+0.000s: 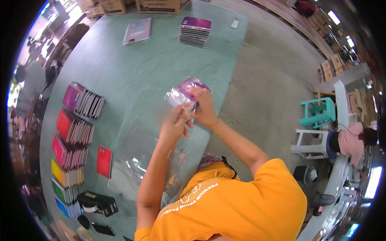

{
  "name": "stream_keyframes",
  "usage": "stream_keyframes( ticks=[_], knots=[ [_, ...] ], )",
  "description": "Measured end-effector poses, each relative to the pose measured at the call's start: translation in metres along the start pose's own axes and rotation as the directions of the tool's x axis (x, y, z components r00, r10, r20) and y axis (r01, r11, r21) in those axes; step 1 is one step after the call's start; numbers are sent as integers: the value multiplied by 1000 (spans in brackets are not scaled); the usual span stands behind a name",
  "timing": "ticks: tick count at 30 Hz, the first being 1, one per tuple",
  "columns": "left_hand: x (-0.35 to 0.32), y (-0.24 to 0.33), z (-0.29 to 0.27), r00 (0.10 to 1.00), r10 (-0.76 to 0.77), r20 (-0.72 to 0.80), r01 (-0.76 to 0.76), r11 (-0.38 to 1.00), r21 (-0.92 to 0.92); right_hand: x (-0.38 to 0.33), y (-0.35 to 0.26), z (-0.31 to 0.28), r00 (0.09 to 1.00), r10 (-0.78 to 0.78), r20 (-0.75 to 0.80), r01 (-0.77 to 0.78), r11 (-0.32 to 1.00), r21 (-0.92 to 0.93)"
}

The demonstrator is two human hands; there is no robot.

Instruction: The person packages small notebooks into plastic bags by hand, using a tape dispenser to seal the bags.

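Note:
A pack of purple notebooks (192, 83) in shiny clear plastic lies near the table's right edge, tilted away from me. My right hand (205, 105) is closed over the pack's right side. My left hand (177, 120) pinches the loose end of the plastic wrap at the pack's near corner, fingers bent together. Under my left forearm, clear plastic bags (134, 160) are spread on the table. A single red notebook (104, 161) lies flat to the left of these bags.
Along the green table's (132, 80) left side stand notebook stacks, among them purple (86, 100), red (74, 126) and yellow (66, 172). A black case (97, 203) and a phone (103, 229) lie near. Farther off are a purple notebook stack (195, 31) and cartons (159, 6). Stools (317, 112) stand right.

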State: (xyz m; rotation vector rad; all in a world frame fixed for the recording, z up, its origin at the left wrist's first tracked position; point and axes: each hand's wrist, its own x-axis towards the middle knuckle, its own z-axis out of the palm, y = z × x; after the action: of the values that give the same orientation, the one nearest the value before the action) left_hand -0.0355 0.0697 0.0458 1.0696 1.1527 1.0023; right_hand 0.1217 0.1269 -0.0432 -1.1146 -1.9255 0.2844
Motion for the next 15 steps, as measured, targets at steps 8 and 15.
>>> stream_keyframes(
  ticks=[8, 15],
  knots=[
    [-95, 11, -74, 826, 450, -340, -273, 846, 458, 31, -76, -25, 851, 64, 521, -446, 611, 654],
    [-198, -42, -98, 805, 232, -546, -164, 972, 170, -8, -173, 50, 615, -404, 677, -535, 417, 735]
  ],
)
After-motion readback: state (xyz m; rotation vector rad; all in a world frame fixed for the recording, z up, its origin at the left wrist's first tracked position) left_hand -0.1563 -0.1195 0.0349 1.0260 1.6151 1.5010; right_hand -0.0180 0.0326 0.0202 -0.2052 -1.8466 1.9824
